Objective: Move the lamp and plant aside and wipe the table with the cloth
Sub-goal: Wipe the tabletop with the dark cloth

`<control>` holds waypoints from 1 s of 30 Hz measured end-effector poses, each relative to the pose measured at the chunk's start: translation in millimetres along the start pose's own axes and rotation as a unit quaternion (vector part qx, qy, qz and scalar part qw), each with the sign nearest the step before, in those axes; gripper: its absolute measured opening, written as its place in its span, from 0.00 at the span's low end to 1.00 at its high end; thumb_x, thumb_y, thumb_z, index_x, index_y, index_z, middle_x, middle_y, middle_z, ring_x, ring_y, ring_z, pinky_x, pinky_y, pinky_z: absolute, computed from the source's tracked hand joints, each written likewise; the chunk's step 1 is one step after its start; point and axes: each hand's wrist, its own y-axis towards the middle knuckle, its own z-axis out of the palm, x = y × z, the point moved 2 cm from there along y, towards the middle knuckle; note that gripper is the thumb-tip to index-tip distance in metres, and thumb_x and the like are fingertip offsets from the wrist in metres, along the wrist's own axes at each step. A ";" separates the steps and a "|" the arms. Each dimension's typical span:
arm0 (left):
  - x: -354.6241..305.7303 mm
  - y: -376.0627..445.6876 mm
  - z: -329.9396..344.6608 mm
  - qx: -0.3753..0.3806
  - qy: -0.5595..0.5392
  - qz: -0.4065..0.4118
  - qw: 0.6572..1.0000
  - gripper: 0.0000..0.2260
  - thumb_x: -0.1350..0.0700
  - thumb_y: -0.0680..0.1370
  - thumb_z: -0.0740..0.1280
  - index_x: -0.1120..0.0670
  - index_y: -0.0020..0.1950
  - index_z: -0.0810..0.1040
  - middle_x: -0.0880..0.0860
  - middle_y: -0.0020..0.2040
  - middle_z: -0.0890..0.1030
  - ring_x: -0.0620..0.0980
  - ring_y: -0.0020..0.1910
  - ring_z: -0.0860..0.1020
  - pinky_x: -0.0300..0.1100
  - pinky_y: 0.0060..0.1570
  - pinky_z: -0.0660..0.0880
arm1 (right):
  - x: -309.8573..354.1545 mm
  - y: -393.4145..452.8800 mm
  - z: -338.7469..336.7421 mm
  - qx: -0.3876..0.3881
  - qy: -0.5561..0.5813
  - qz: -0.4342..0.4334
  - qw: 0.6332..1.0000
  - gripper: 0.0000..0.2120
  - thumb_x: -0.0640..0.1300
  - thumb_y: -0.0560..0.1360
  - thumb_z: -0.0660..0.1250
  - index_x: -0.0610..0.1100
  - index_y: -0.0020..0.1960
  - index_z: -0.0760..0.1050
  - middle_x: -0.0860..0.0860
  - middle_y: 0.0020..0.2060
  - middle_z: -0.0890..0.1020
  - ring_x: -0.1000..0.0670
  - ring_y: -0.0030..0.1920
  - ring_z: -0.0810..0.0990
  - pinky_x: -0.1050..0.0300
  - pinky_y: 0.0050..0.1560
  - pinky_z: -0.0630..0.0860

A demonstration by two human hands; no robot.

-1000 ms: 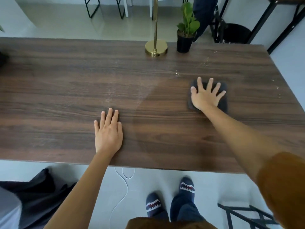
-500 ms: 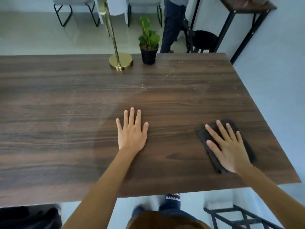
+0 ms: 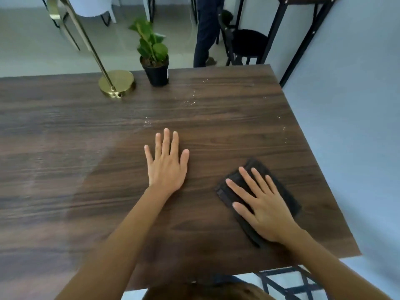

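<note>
A dark wooden table [image 3: 65, 161] fills the view. My right hand [image 3: 262, 204] lies flat, fingers spread, pressing a dark folded cloth [image 3: 285, 191] onto the table near its right edge. Flat on the bare wood at the centre rests my left hand [image 3: 167, 163], holding nothing. A brass lamp base [image 3: 118, 83] with its slanted pole stands at the far edge. Beside it on the right is a small green plant in a black pot [image 3: 157, 71]. Pale crumbs [image 3: 190, 101] dot the wood ahead of both hands.
The table's right edge runs close to a pale blue wall [image 3: 346, 126]. Beyond the far edge stand a person's legs [image 3: 205, 31], a black stool [image 3: 249, 43] and a black-framed side table [image 3: 303, 24]. A black metal frame [image 3: 287, 282] sits below the near right corner.
My right hand slid the cloth from the table's middle toward the near right corner. My view shifted rightward and closer. My left hand stays flat on the table.
</note>
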 end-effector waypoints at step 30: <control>15.7 27.4 10.7 0.015 0.072 -0.030 0.997 0.31 0.34 0.78 0.42 0.45 0.78 0.44 0.48 0.79 0.44 0.49 0.77 0.39 0.58 0.75 0.44 | -166.5 343.2 -84.7 -0.020 0.037 0.306 0.951 0.38 0.74 0.74 0.39 0.57 0.80 0.42 0.43 0.80 0.43 0.33 0.77 0.41 0.32 0.74 0.40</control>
